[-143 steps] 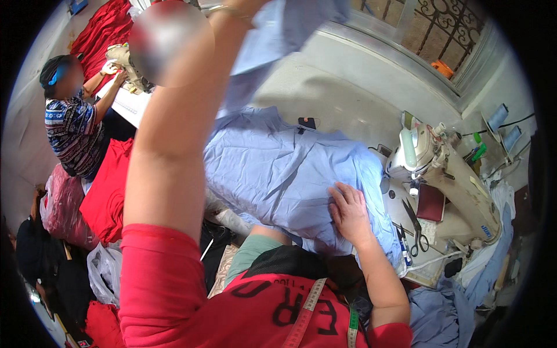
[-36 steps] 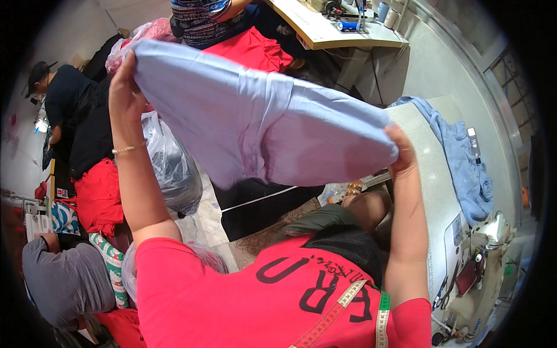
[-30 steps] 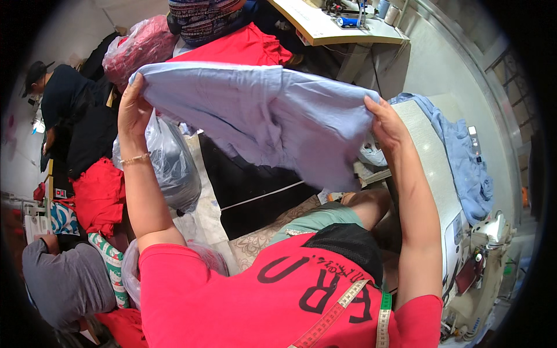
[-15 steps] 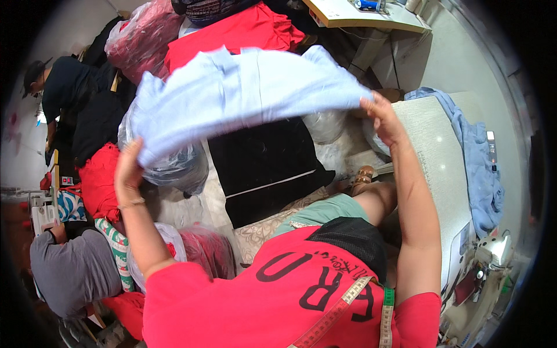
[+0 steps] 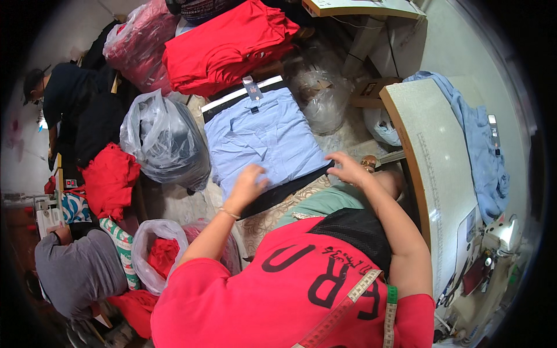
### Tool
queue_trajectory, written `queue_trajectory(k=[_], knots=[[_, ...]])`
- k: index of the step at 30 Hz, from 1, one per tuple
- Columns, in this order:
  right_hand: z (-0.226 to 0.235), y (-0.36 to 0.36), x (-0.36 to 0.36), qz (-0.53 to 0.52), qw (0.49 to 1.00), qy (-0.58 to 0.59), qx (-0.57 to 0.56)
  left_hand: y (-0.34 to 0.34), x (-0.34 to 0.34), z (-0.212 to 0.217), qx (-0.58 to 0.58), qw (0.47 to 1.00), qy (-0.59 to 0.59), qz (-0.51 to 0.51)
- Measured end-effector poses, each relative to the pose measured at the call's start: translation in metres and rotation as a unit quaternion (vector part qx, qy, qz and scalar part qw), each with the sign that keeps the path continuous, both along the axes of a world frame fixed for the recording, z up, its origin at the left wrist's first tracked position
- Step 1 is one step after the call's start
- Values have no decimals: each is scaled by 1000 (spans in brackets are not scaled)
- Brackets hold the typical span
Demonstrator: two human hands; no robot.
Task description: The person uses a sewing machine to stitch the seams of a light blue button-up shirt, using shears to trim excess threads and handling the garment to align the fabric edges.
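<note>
1. The light-blue shirt (image 5: 267, 136) lies spread over black cloth (image 5: 290, 188), a dark tag (image 5: 252, 89) at its collar.
2. Left hand (image 5: 247, 187), blurred, is at its near edge, fingers apart.
3. Right hand (image 5: 348, 169), fingers parted, is at its near-right corner; contact is unclear.

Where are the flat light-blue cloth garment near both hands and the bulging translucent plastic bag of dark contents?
Flat light-blue cloth garment (image 5: 270, 136), head view: middle of its upper face.
Bulging translucent plastic bag (image 5: 165, 139), head view: middle of its visible side.
</note>
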State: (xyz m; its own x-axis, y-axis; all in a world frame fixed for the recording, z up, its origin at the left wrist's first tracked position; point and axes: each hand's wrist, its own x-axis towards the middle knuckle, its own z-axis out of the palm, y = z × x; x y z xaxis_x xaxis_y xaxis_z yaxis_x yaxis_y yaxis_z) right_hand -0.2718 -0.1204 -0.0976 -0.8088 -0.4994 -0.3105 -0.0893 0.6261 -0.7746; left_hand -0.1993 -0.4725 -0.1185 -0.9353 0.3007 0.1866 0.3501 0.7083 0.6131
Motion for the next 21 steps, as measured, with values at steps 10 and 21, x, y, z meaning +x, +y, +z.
queue_trajectory(k=[10, 21], knots=[[-2, -80, -7, 301, 935, -186, -10, 24, 2, -48, -20, 997, -65, -32], [-56, -116, -8, 309, 906, -285, 44, 45, 15, -71, 213, 941, -192, 179]])
